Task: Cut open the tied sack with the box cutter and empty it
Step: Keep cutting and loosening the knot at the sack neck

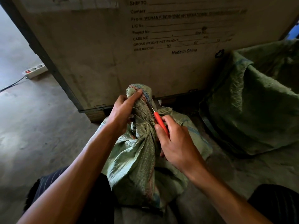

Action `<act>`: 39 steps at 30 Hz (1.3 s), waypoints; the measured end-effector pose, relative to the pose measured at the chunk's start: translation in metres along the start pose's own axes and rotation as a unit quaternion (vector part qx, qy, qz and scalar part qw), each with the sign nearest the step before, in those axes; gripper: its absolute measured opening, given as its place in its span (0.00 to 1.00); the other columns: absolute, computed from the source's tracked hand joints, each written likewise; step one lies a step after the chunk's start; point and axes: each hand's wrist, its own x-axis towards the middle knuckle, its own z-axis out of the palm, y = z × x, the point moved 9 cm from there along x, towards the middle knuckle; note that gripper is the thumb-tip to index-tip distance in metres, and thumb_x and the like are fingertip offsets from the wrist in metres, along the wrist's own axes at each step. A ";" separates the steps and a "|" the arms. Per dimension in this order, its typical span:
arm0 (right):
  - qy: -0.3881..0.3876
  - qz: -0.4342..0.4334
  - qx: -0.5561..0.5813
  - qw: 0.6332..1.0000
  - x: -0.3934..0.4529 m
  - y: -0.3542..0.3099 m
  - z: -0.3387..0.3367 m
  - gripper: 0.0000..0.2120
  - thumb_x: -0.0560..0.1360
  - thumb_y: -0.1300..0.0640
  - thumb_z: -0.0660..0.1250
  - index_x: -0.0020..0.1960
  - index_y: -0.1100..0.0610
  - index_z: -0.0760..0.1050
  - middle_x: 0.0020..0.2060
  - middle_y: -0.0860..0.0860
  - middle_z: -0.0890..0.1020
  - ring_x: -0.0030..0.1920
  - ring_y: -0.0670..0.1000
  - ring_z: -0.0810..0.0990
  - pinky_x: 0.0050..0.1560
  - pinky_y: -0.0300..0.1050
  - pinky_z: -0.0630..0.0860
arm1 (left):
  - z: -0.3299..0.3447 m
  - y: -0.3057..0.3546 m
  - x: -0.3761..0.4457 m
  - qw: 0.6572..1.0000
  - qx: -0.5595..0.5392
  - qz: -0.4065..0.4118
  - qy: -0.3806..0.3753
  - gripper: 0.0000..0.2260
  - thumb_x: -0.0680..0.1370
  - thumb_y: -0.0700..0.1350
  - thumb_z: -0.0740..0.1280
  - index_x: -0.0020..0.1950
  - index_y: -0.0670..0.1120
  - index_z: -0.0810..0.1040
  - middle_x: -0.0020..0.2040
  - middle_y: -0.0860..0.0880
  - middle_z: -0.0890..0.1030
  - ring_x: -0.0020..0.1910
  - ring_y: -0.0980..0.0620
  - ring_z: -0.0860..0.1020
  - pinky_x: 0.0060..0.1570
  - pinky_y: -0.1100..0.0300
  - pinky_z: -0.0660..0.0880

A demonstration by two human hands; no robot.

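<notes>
A pale green woven sack (137,159) stands on the floor between my knees, its neck bunched and tied. My left hand (123,112) grips the upright top of the neck, thumb pressed on the tip. My right hand (174,143) holds a red-handled box cutter (159,121). Its blade points up and left and lies against the right side of the bunched neck, just above the knot.
A large shipping crate (113,54) with printed labels stands right behind the sack. A second, darker green sack (252,102) lies open at the right. A white power strip (34,71) with a cable lies on the concrete floor at the left.
</notes>
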 end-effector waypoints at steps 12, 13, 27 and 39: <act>-0.025 0.032 -0.039 0.998 0.007 0.007 0.002 0.06 0.79 0.52 0.57 0.51 0.54 0.68 0.31 0.54 0.76 0.28 0.56 0.78 0.28 0.58 0.77 | 0.005 0.002 -0.001 1.000 0.001 0.028 -0.002 0.22 0.71 0.56 0.73 0.58 0.44 0.74 0.46 0.47 0.83 0.42 0.50 0.81 0.36 0.57 0.76; -0.031 0.038 -0.041 0.998 0.006 0.009 0.003 0.06 0.79 0.52 0.57 0.50 0.54 0.68 0.31 0.53 0.75 0.29 0.55 0.78 0.28 0.58 0.78 | 0.005 0.002 -0.001 0.999 0.003 0.033 0.000 0.23 0.71 0.56 0.73 0.58 0.44 0.74 0.46 0.47 0.83 0.41 0.50 0.81 0.35 0.58 0.75; -0.002 0.043 0.060 0.997 -0.004 0.029 -0.019 0.07 0.77 0.49 0.63 0.47 0.53 0.72 0.29 0.54 0.75 0.23 0.53 0.74 0.22 0.48 0.73 | -0.001 0.019 -0.005 0.997 -0.053 0.046 -0.010 0.24 0.71 0.57 0.72 0.62 0.46 0.75 0.53 0.44 0.84 0.48 0.46 0.84 0.48 0.50 0.80; 0.125 0.047 0.179 0.975 0.029 0.052 -0.025 0.15 0.69 0.52 0.74 0.52 0.54 0.73 0.39 0.47 0.79 0.37 0.41 0.76 0.37 0.30 0.72 | 0.041 0.004 -0.032 0.983 0.053 0.062 -0.167 0.24 0.65 0.51 0.78 0.58 0.45 0.79 0.52 0.46 0.84 0.53 0.48 0.82 0.52 0.50 0.77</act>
